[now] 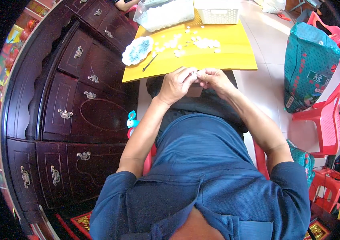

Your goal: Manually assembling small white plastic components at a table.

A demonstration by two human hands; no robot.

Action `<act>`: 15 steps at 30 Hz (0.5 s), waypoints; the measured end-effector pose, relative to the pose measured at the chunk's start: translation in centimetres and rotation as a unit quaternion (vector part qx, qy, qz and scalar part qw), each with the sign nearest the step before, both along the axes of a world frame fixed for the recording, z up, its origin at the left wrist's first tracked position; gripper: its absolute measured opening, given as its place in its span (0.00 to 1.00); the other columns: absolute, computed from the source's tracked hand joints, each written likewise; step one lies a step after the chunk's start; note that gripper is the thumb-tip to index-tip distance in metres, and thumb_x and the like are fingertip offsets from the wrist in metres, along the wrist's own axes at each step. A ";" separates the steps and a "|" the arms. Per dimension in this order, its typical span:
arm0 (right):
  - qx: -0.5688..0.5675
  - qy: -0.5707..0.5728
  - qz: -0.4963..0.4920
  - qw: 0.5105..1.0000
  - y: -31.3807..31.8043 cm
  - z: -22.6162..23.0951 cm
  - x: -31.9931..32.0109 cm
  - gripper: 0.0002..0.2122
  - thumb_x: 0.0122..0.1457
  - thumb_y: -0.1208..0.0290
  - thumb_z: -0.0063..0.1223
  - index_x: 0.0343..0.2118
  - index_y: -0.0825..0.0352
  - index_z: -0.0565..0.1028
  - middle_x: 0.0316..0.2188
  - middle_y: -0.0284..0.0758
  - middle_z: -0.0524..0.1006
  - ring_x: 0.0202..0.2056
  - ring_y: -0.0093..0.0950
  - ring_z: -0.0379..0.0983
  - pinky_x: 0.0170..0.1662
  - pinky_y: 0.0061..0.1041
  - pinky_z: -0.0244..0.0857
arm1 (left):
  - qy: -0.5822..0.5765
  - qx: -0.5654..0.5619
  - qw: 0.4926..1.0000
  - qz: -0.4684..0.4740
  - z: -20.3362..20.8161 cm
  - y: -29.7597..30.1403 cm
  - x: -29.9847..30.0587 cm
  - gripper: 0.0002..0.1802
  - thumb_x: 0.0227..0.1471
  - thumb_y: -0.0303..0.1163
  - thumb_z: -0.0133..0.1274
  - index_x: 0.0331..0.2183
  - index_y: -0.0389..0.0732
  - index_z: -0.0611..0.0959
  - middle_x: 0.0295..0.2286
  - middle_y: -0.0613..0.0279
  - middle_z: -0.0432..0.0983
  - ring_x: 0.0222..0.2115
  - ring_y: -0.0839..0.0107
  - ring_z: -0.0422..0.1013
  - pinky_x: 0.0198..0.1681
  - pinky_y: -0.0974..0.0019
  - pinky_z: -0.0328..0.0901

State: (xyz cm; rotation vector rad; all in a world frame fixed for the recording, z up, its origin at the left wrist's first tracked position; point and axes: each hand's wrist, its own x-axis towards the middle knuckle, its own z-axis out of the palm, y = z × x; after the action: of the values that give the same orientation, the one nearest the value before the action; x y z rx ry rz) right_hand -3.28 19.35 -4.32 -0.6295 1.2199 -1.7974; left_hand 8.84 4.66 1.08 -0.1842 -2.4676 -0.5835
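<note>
1. The flat yellow worktop (234, 50) is in front of the person, maybe for easy reaching.
2. At the worktop's near edge, the bare left hand (174, 86) and bare right hand (216, 81) meet. The grip of each is pinched together on a small white piece (194, 74). It is tiny, so two hands probably keep it steady.
3. Small, flat white bits (206, 43) lie loose around the worktop's middle, perhaps spread so each is easy to grab.
4. A white plate with a wavy rim (127, 59), with blue stuff on it, sits on the worktop's left side. A thin dark stick (149, 63) lies on the worktop's near left part, maybe to be close by.
5. A see-through plastic tub (160, 26) and a white plastic basket with holes (220, 17) stand at the worktop's far end, likely to leave room.
</note>
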 end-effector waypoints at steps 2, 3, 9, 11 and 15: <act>0.000 0.000 0.011 1.000 0.1 0.0 0.0 0.06 0.63 0.66 0.55 0.32 0.61 0.79 0.28 0.26 0.80 0.26 0.13 0.71 0.31 0.14 0.65 | -0.020 0.009 1.000 -0.006 0.2 0.0 0.1 0.10 0.51 0.27 0.57 0.38 0.36 0.81 0.29 0.54 0.78 0.30 0.59 0.76 0.35 0.63 0.70; 0.001 -0.001 0.010 1.000 0.2 -0.1 0.0 0.06 0.63 0.66 0.55 0.32 0.61 0.79 0.28 0.26 0.80 0.26 0.13 0.71 0.31 0.14 0.65 | -0.021 0.009 1.000 -0.007 0.3 0.1 0.1 0.10 0.51 0.27 0.57 0.38 0.36 0.81 0.29 0.54 0.78 0.30 0.59 0.76 0.35 0.63 0.70; -0.015 0.018 0.037 0.999 0.3 -0.1 -0.3 0.07 0.63 0.66 0.55 0.31 0.62 0.79 0.28 0.26 0.79 0.26 0.13 0.70 0.32 0.14 0.65 | -0.023 0.012 0.999 -0.025 0.9 0.1 0.2 0.09 0.51 0.27 0.57 0.37 0.37 0.81 0.28 0.54 0.78 0.29 0.59 0.76 0.33 0.64 0.70; -0.025 0.034 0.044 0.998 0.3 -0.3 -0.4 0.07 0.63 0.66 0.55 0.32 0.62 0.80 0.28 0.26 0.79 0.26 0.14 0.70 0.32 0.14 0.64 | -0.039 0.016 0.998 -0.036 1.2 0.2 0.2 0.08 0.51 0.27 0.57 0.36 0.37 0.81 0.27 0.55 0.78 0.28 0.60 0.76 0.32 0.64 0.70; -0.010 0.045 0.026 0.999 0.3 -0.3 0.0 0.07 0.63 0.68 0.55 0.33 0.65 0.80 0.28 0.29 0.80 0.26 0.15 0.70 0.32 0.16 0.65 | -0.031 -0.002 0.999 -0.040 0.9 -0.1 0.0 0.08 0.51 0.27 0.58 0.35 0.37 0.82 0.27 0.55 0.78 0.28 0.60 0.76 0.32 0.64 0.69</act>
State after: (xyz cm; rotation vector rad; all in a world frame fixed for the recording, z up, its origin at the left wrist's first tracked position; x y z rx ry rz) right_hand -3.29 19.69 -4.65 -0.7532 1.2357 -1.7559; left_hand 8.86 4.55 1.94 -0.2712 -2.5309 -0.6271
